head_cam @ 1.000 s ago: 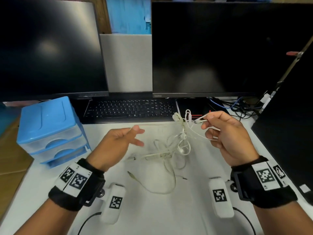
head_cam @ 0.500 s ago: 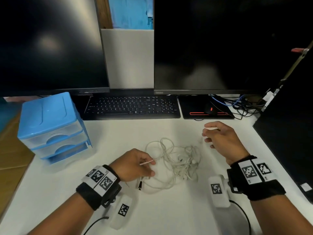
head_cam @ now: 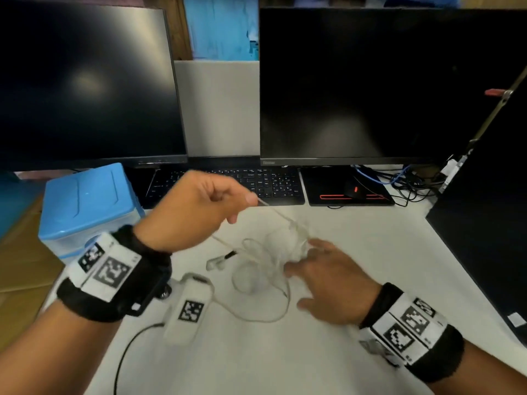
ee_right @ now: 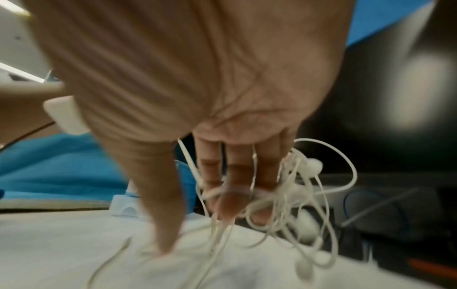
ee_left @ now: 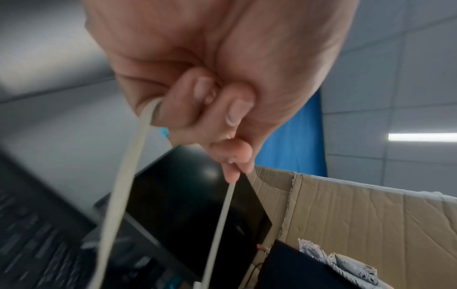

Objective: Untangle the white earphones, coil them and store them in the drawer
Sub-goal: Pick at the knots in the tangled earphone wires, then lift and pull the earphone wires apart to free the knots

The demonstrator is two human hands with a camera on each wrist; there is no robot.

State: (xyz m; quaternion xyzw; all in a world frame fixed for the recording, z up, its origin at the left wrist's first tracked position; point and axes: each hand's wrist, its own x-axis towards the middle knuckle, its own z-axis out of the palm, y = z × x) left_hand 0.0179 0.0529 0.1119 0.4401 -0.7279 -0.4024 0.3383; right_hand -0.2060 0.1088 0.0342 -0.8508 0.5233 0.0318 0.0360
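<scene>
Earphones (head_cam: 265, 263) lie knotted on the desk under your right hand (head_cam: 328, 283), whose spread, straight fingers pin the clump; your left hand (head_cam: 196, 206), raised beyond it, pinches one strand. Draw that strand out slowly while you hold the knot flat, so loops loosen rather than tighten. One tangle, two hands, one blue drawer unit (head_cam: 85, 206) left of your left hand.

- The counter (head_cam: 356, 252) is white and carries everything here;
- at its near middle lies a loose tangle of white earphones (head_cam: 265, 269), partly blurred;
- the blue drawer unit (head_cam: 85, 206) stands at the left edge;
- along the back sit a black keyboard (head_cam: 256, 183) and, just right of it, a black mouse pad (head_cam: 342, 189) with a mouse (head_cam: 353, 190) on it;
- cables (head_cam: 399, 181) bunch at the back right.
</scene>
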